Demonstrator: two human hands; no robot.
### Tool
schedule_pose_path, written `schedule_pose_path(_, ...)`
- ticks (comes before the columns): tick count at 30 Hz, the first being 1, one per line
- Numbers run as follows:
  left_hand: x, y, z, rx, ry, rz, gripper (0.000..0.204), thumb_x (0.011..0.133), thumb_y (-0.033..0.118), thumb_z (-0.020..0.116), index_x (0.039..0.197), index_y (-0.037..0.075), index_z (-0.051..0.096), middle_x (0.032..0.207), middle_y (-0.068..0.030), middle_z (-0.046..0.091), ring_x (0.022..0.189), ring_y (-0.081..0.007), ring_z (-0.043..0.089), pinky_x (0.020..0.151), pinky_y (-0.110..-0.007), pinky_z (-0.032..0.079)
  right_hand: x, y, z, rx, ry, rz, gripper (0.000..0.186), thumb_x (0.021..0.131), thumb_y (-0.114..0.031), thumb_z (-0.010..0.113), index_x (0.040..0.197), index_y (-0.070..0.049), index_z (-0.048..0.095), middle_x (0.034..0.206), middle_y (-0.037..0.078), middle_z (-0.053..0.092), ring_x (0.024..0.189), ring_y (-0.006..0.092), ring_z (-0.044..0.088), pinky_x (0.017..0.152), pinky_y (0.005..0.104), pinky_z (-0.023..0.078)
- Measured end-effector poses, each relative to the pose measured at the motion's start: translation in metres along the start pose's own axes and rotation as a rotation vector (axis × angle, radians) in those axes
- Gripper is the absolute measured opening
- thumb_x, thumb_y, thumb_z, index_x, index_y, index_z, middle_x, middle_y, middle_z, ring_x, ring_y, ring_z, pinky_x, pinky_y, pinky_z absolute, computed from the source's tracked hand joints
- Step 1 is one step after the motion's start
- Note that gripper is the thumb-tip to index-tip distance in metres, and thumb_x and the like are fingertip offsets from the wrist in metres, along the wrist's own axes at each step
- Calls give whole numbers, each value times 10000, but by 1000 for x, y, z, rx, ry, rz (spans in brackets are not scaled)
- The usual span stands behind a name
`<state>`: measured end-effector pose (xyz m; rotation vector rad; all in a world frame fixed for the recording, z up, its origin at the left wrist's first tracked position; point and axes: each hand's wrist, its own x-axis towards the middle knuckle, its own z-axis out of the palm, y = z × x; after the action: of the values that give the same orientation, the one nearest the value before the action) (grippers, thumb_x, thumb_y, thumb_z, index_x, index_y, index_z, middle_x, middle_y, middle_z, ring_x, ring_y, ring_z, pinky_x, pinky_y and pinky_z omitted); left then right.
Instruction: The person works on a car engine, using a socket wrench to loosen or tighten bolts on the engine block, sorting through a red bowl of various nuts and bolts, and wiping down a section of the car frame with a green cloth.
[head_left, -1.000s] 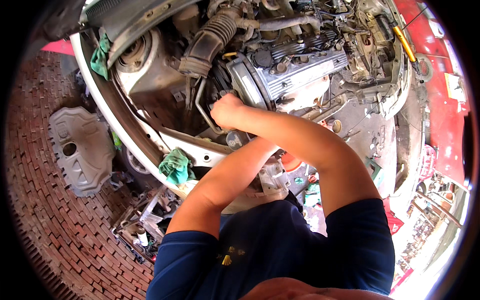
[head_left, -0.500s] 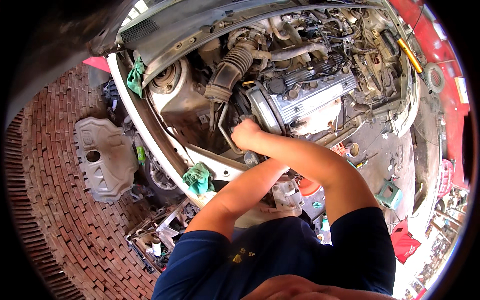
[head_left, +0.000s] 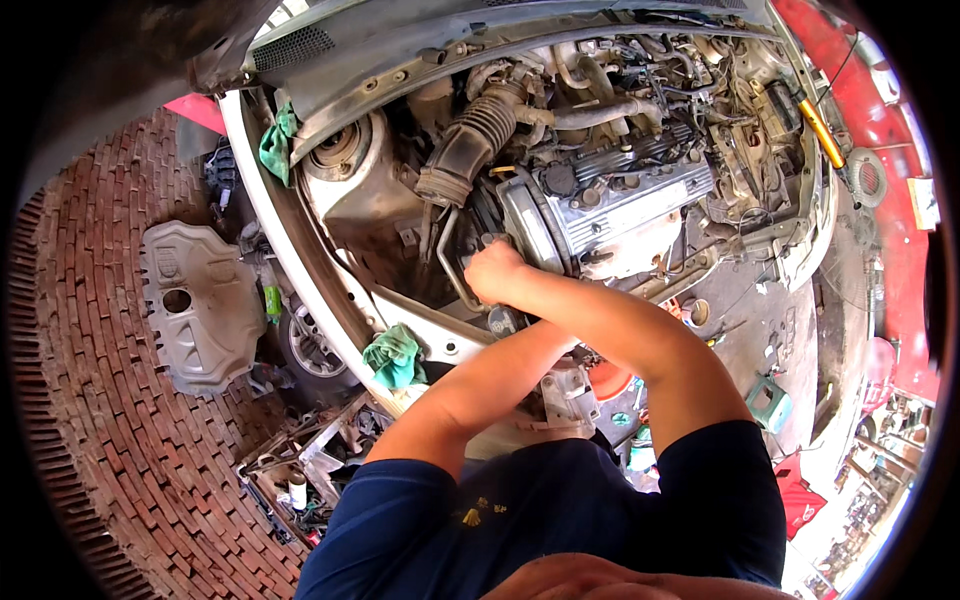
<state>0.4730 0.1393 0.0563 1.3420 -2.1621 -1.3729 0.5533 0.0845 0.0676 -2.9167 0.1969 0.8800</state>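
Observation:
My right hand is curled closed, low at the left side of the engine, between the timing cover and a bent metal pipe. Whatever its fingers grip is hidden. My left forearm passes beneath the right one, so my left hand is out of sight toward the engine's front. Just below the right hand is a dark round cap. Beyond the hands, a ribbed air intake hose rises over the engine bay.
Green rags lie on the white fender and by the strut tower. A grey plastic cover and a wheel are on the brick floor at left. An orange basin stands below the front; a yellow strut rises at right.
The whole view has shifted slightly as my head moved. My right hand stays at the same spot beside the engine, and both arms keep nearly the same crossed pose.

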Motion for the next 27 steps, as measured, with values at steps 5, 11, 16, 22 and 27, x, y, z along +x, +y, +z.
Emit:
schedule_pose_path(5, -1, -5, 0, 16, 2, -3, 357, 1041, 398, 662, 1048, 42, 691, 977, -197, 690, 901, -366, 674, 803, -481, 502, -5, -3, -17, 86, -36, 18, 234, 919, -248, 714, 1081, -175, 868, 1133, 35, 836, 1061, 210, 788, 851, 455, 571)
schedule_pose_path(11, 6, -12, -4, 76, -26, -24, 359, 1039, 398, 665, 1037, 41, 693, 961, -198, 694, 888, -367, 679, 793, -482, 506, -2, 2, -10, 186, -84, 85, 229, 883, -184, 747, 1076, -150, 865, 1116, 42, 833, 1062, 237, 784, 802, 454, 623)
schedule_pose_path(16, 15, -3, -2, 116, -79, -22, 360, 1038, 398, 667, 1027, 39, 696, 948, -200, 697, 877, -368, 683, 784, -483, 509, 3, 3, 14, 206, 37, 84, 243, 871, -210, 744, 1077, -181, 868, 1129, 29, 834, 1064, 224, 778, 773, 473, 614)
schedule_pose_path(22, 13, -2, -3, 154, -111, -32, 363, 1037, 398, 669, 1015, 37, 698, 932, -201, 701, 863, -369, 687, 774, -484, 513, 6, -6, 1, 32, 20, 38, 280, 888, -238, 757, 1140, -168, 857, 1179, 42, 825, 1101, 255, 767, 802, 514, 573)
schedule_pose_path(27, 12, -3, -5, 152, -111, -31, 365, 1036, 398, 671, 1005, 36, 701, 919, -203, 705, 852, -370, 691, 766, -485, 516, 10, -5, 1, 129, -9, 70, 274, 911, -236, 732, 1145, -163, 854, 1174, 38, 825, 1090, 252, 766, 848, 518, 560)
